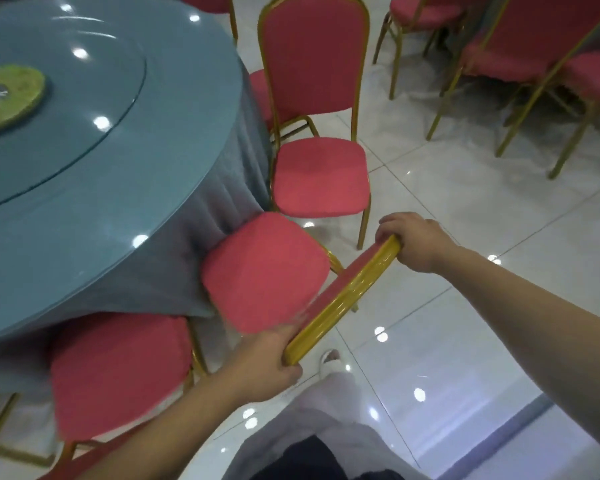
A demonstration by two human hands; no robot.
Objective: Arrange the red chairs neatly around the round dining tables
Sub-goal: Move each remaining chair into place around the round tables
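Left hand (pixel 267 362) and right hand (pixel 413 240) both curled round the gold top rail (pixel 343 299), one at each end. Held red chair (pixel 264 271): seat front touching the blue cloth of the round worktop (pixel 118 188). Second chair (pixel 118 372) just beside it, left, seat partly under the cloth. Third chair (pixel 319 176) beyond, near the worktop edge.

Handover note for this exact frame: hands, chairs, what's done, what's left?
Left hand grips the near end of the gold top rail; right hand grips the far end.
Held chair: seat front presses into the cloth of the round table.
Done: near chair sits partly under the cloth.
Left: square up the held chair; far chair looks turned side-on to the table; loose chairs stand apart, upper right.
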